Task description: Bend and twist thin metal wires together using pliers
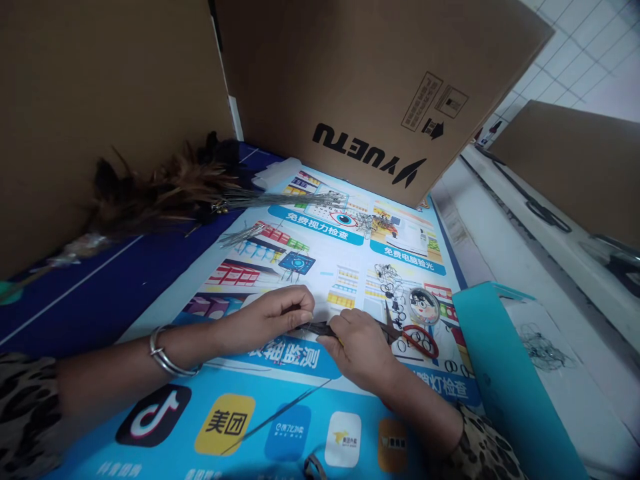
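My left hand (265, 320) and my right hand (357, 347) meet over a printed poster (310, 267) that covers the table. Both hands are closed in a pinch on a small dark feather (320, 328) held between them. A silver bangle (167, 357) circles my left wrist. Red-handled scissors (413, 333) lie just right of my right hand, and a thin wire (280, 417) trails toward me below the hands. Small wire rings (395, 290) are scattered on the poster beyond my right hand.
A heap of brown feathers (160, 193) lies at the left with a bundle of metal wires (280, 200). Cardboard panels (380, 87) stand behind. A roll of tape (424, 305) sits by the scissors. A teal box (505, 380) at the right holds tangled wire.
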Available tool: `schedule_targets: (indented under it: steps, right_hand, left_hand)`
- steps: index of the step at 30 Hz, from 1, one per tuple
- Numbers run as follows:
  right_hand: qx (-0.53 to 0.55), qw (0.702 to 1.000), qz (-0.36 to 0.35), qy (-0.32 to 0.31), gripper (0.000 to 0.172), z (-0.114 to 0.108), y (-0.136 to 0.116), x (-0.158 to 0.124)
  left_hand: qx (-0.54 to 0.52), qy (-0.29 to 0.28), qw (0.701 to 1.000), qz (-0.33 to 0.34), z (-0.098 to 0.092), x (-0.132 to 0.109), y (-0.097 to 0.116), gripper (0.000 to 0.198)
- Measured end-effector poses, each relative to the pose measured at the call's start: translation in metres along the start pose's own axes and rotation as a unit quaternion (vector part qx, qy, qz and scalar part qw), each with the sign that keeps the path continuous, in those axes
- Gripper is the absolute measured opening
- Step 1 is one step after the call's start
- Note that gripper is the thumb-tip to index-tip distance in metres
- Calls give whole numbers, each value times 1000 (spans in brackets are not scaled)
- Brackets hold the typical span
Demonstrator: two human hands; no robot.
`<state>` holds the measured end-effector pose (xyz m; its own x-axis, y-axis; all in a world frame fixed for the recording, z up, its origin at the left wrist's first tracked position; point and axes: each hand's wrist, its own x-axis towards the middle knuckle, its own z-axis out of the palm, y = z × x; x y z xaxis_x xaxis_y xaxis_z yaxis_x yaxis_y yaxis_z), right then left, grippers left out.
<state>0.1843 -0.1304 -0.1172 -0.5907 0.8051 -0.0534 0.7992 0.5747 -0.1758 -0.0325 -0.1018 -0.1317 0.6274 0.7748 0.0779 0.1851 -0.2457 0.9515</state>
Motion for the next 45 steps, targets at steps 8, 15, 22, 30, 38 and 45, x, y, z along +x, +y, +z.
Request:
schedule_targets:
  steps: [8,15,22,30,38,45]
  right_hand:
    - [-10,1000,-6,1,40,-1,-1,0]
    - [-6,1000,-13,3,40,-1,1,1]
    - [-2,1000,-14,7,41,1,1,0]
    - [19,999,21,33,34,3,4,-1]
    - [49,998,17,43,33,3,5,-3]
    - [74,995,9,61,33,6,6,-3]
  left_hand:
    - [46,6,999,25,0,-1,3,20]
    - [67,6,997,42,0,0,2,20]
    - [70,9,997,44,1,-1,3,22]
    - [-93,52,993,-46,0,0,3,21]
    - [-192,44,978,-67,-1,0,-3,21]
    - [-277,32,957,-77,-2,1,1,22]
